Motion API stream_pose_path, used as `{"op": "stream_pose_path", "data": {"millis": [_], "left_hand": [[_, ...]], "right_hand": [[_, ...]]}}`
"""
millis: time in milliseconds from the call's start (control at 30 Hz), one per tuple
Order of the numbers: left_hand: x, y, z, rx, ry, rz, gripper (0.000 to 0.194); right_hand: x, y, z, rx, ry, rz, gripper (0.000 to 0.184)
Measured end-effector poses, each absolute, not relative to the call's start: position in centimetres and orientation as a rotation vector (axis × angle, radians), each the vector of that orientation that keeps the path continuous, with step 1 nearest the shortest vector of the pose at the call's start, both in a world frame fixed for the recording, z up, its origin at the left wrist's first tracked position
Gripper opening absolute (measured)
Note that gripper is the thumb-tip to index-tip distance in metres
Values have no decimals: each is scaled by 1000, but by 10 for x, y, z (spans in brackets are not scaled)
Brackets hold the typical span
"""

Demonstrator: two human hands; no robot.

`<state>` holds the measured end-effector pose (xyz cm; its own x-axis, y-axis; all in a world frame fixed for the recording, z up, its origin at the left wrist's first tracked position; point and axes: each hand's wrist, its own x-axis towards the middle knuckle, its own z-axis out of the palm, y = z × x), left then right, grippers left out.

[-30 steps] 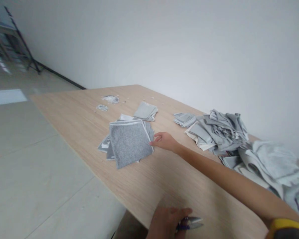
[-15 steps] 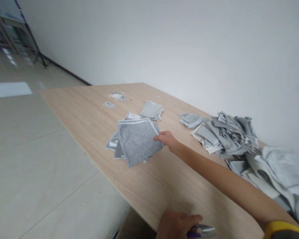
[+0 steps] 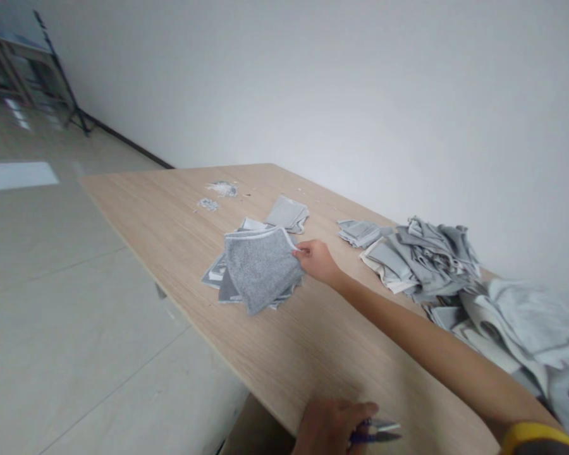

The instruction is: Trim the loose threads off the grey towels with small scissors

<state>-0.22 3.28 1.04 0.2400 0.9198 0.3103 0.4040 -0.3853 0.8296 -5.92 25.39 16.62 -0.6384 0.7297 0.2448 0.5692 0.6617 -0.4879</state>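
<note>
My right hand (image 3: 315,260) reaches far out over the wooden table (image 3: 313,354), its fingers pinched on the right edge of a grey terry cloth square (image 3: 260,268). That square tops a loose stack of similar cloth pieces (image 3: 213,273), and its held edge is raised and bowed. At the near table edge my left hand (image 3: 329,428) is closed round small thread snips (image 3: 377,431) with a purple grip, blades pointing right.
A heap of grey and cream cloth pieces (image 3: 422,253) lies at the right, with a bigger crumpled pile (image 3: 526,316) nearer me. A folded cloth (image 3: 288,213) and lint scraps (image 3: 222,188) lie further back. The table's left edge drops to tiled floor.
My right hand has gone from touching the flat top cloth's edge to pinching it and lifting that edge. My left hand has kept the snips at the near edge.
</note>
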Motion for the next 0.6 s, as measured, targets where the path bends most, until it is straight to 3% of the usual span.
{"op": "stream_pose_path", "data": {"millis": [333,467,600], "left_hand": [[-6,29,10,1922,1264,1108,48],[-4,25,12,1914,1336,1131,51],[-1,27,15,1927,1390,1184,51]], "right_hand": [[-40,255,260,-547,-2207,423,32],[-3,253,305,-422,-2132,590,42],[53,235,343,-439,-2091,808,37]]}}
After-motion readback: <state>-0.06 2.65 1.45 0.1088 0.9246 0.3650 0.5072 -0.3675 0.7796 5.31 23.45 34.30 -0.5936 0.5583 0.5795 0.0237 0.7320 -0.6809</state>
